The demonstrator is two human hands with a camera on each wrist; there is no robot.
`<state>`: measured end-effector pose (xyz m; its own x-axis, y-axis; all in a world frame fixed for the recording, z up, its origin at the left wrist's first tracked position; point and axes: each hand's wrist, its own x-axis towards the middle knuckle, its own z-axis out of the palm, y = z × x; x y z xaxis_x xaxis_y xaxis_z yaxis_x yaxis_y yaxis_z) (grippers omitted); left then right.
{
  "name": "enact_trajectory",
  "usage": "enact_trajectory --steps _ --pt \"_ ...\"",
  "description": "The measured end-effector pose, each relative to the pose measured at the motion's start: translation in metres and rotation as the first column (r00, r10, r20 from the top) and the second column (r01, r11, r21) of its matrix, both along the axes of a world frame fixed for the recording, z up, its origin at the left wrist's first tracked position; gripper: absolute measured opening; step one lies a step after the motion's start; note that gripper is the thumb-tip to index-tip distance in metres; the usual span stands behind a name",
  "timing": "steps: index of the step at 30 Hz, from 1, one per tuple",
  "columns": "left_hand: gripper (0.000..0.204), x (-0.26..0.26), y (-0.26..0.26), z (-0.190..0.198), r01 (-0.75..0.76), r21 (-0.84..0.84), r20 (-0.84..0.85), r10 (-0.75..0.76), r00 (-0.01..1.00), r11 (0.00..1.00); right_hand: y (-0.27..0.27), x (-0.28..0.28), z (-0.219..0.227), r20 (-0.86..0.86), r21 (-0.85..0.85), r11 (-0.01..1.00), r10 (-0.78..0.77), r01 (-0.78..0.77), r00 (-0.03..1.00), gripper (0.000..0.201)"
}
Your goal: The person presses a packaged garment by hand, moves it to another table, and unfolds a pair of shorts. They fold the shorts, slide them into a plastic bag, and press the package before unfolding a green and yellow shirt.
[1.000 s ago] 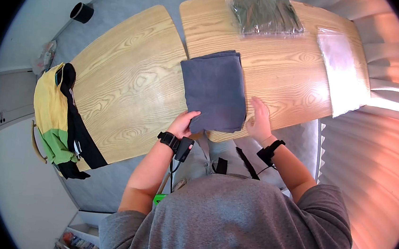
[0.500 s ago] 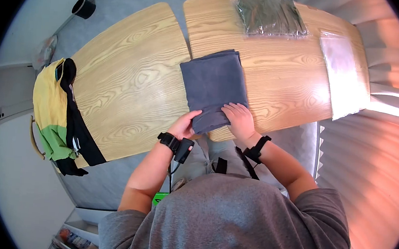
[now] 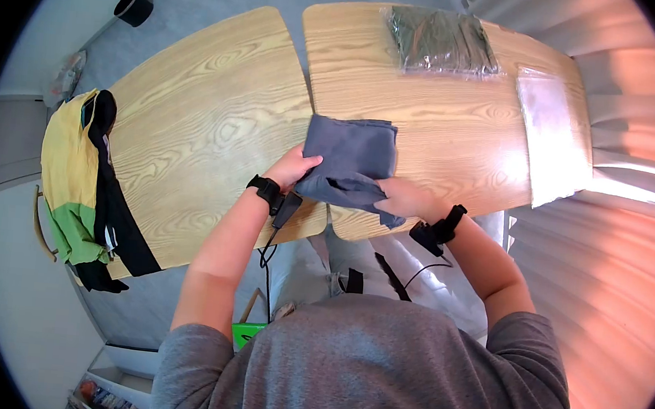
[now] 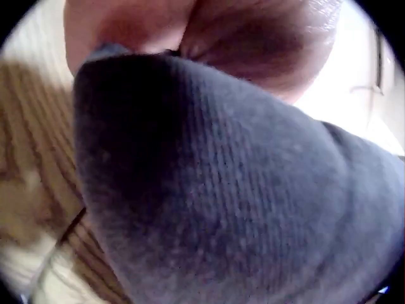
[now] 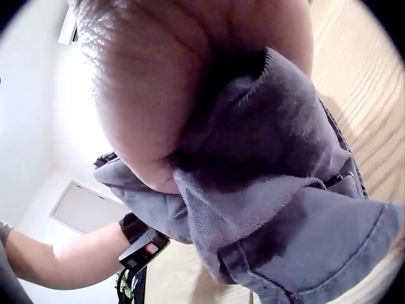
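A folded dark grey garment (image 3: pixel 352 148) lies across the gap between the two table halves, its near part lifted and doubled over. My left hand (image 3: pixel 290 168) grips its left edge, thumb on top and fingers beneath. At the near right side my right hand (image 3: pixel 408 199) holds a bunched fold, and a loose corner hangs below it at the table edge. The right wrist view shows stitched hems on the gathered cloth (image 5: pixel 316 247), with the fingertips hidden in it. Ribbed-looking cloth (image 4: pixel 240 177) fills most of the left wrist view.
A plastic-bagged olive garment (image 3: pixel 441 41) lies at the far side of the right table half (image 3: pixel 458 130). Near its right end is a shiny clear bag (image 3: pixel 552 142). Yellow, green and black clothes (image 3: pixel 75 155) drape over the left end of the left table half (image 3: pixel 210 124).
The right hand has come from beside the garment onto its near edge and taken hold. Both hands have moved forward, and the near part of the garment is folded up, making it shorter.
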<state>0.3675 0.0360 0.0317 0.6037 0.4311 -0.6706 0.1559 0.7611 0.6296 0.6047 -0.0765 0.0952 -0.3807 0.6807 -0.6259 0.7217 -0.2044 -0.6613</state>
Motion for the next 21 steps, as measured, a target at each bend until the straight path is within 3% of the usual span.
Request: enact_trajectory --steps 1,3,4,5,7,9,11,13,15,16,20,21 --pt "0.037 -0.001 0.0 0.006 0.005 -0.001 -0.001 -0.005 1.0 1.0 -0.001 0.0 0.004 -0.001 -0.001 1.0 -0.005 0.005 1.0 0.032" --pt "0.034 -0.002 0.001 0.021 0.225 0.406 -0.019 -0.238 0.971 0.886 0.0 0.001 0.013 -0.004 0.292 0.956 -0.042 0.042 0.999 0.034" --pt "0.031 -0.002 -0.002 0.042 0.251 0.433 -0.02 -0.269 0.963 0.866 0.001 0.002 0.015 -0.075 0.442 0.895 -0.027 0.057 0.997 0.032" --pt "0.031 -0.003 -0.003 0.054 0.255 0.439 -0.019 -0.274 0.961 0.862 0.0 0.001 0.018 -0.073 0.447 0.892 -0.032 0.061 0.997 0.032" --pt "0.035 -0.007 -0.004 0.076 0.363 0.483 0.005 -0.417 0.909 0.797 0.002 -0.006 0.039 0.022 0.689 0.723 -0.097 0.055 0.995 0.03" --pt "0.043 -0.01 -0.007 0.097 0.386 0.456 0.021 -0.443 0.896 0.802 0.003 -0.011 0.048 0.054 0.718 0.694 -0.115 0.042 0.992 0.027" --pt "0.05 -0.014 -0.007 0.112 0.423 0.735 -0.027 -0.6 0.799 0.53 0.004 -0.017 0.065 0.173 0.745 0.657 -0.026 -0.113 0.985 0.029" --pt "0.055 -0.021 -0.006 0.147 0.437 0.771 -0.049 -0.642 0.765 0.462 0.002 -0.028 0.079 0.199 0.783 0.602 0.0 -0.159 0.98 0.028" --pt "0.057 -0.03 -0.003 0.168 0.562 0.802 -0.301 -0.675 0.674 0.202 -0.001 -0.039 0.086 0.229 0.816 0.542 0.021 -0.204 0.973 0.028" --pt "0.058 -0.036 -0.002 0.167 0.543 0.827 -0.314 -0.679 0.664 0.148 -0.003 -0.044 0.089 0.243 0.815 0.531 0.052 -0.232 0.969 0.028" --pt "0.055 -0.056 0.004 0.185 0.564 0.823 -0.371 -0.696 0.615 0.061 -0.012 -0.064 0.096 0.253 0.768 0.586 0.093 -0.259 0.963 0.026" --pt "0.051 -0.06 0.008 0.181 0.541 0.819 -0.264 -0.71 0.653 0.193 -0.014 -0.067 0.097 0.266 0.742 0.613 0.106 -0.273 0.958 0.028"
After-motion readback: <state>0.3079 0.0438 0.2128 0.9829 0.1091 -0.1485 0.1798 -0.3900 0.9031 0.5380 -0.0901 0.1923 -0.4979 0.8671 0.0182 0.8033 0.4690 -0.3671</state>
